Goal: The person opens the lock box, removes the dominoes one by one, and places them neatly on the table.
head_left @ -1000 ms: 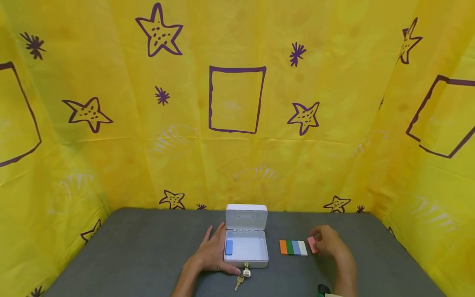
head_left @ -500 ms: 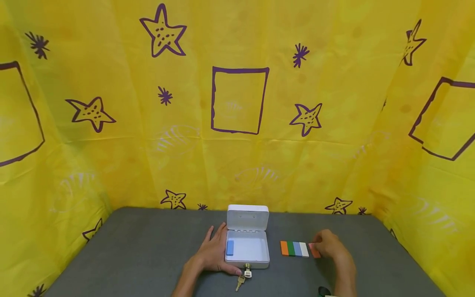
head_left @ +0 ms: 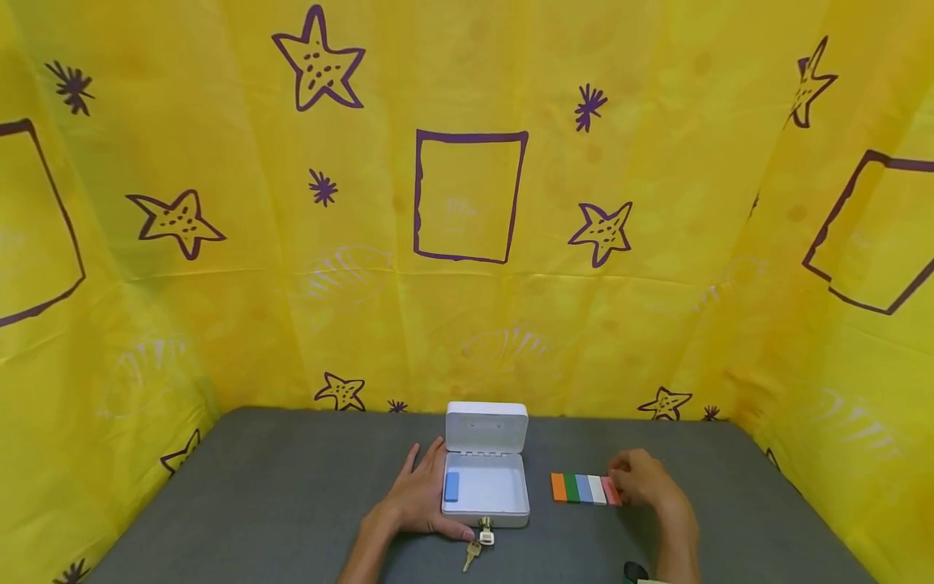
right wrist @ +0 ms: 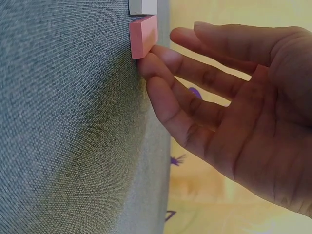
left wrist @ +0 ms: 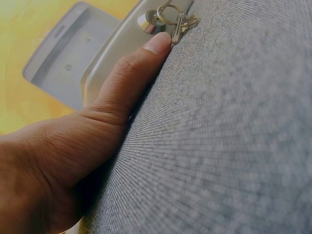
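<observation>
My left hand (head_left: 419, 495) rests against the left side of a white metal cash box (head_left: 503, 485). Its fingers lie straight along that side, with the thumb across the front below the lock. Inside the raised-lid box, a blue block (head_left: 452, 487) lies by the left wall. Keys (left wrist: 180, 27) hang from the lock near my thumbtip. My right hand (right wrist: 243, 97) touches the outer end of a pink block (right wrist: 144, 36) with loosely bent fingers, the thumb held apart. The pink block lies beside a white block (head_left: 597, 490), ending a row with light blue (head_left: 584, 489), green (head_left: 571, 488) and orange (head_left: 558, 487) blocks.
A grey cloth-covered table (head_left: 292, 487) stretches under everything. Yellow curtains (head_left: 467, 324) with purple starfish drawings enclose its back and both sides. A small dark object (head_left: 633, 572) shows near the bottom edge, by the right forearm.
The pink block was pinched and tilted, then laid flat a little right of the row, and has shifted left against the white block. My right fingers have loosened; the left hand stays put.
</observation>
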`<act>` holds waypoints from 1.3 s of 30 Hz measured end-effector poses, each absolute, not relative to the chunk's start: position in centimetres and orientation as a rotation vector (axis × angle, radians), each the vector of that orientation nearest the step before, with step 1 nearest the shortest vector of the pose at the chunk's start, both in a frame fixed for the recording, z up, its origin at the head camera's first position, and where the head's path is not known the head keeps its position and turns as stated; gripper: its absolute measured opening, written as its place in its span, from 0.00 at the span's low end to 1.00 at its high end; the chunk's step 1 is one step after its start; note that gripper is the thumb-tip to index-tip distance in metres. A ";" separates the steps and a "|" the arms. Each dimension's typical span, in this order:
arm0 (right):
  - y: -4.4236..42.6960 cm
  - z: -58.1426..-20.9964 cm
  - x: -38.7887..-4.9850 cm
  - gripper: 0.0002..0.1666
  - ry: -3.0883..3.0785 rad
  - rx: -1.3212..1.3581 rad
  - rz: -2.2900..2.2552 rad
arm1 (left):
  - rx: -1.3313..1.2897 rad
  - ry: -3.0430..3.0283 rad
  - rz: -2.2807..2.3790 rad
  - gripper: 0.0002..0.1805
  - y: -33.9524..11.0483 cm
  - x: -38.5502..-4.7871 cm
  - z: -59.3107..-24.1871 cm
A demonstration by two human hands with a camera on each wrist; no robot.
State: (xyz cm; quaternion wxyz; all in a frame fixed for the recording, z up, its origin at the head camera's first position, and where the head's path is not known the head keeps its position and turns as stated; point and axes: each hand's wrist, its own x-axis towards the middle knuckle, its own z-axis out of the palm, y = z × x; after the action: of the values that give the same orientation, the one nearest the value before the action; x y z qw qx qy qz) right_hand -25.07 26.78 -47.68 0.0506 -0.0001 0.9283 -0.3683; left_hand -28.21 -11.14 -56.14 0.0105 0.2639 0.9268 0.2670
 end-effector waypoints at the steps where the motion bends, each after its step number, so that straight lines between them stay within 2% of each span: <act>1: 26.8 -47.6 -25.1 0.14 2.813 -0.002 -1.134 | 0.820 2.892 0.830 0.74 -11.1 -28.3 -56.2; 22: 26.4 -46.6 -25.0 0.18 2.802 0.013 -1.058 | 0.822 2.870 0.850 0.75 -11.1 -28.2 -55.8; 31: 24.2 -45.3 -25.4 0.13 2.807 -0.226 -1.155 | 0.839 2.881 0.841 0.74 -11.0 -27.9 -55.6; 39: 19.9 -44.6 -25.5 0.09 2.816 -0.391 -1.206 | 0.827 2.873 0.808 0.74 -10.8 -27.1 -54.1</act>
State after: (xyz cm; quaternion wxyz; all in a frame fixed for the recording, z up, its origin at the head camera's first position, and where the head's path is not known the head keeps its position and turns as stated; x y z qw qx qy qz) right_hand -25.46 19.89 -44.60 0.0265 -0.1265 0.9116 -0.3903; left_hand -27.10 -10.80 -54.13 0.0223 0.2671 0.9274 0.2608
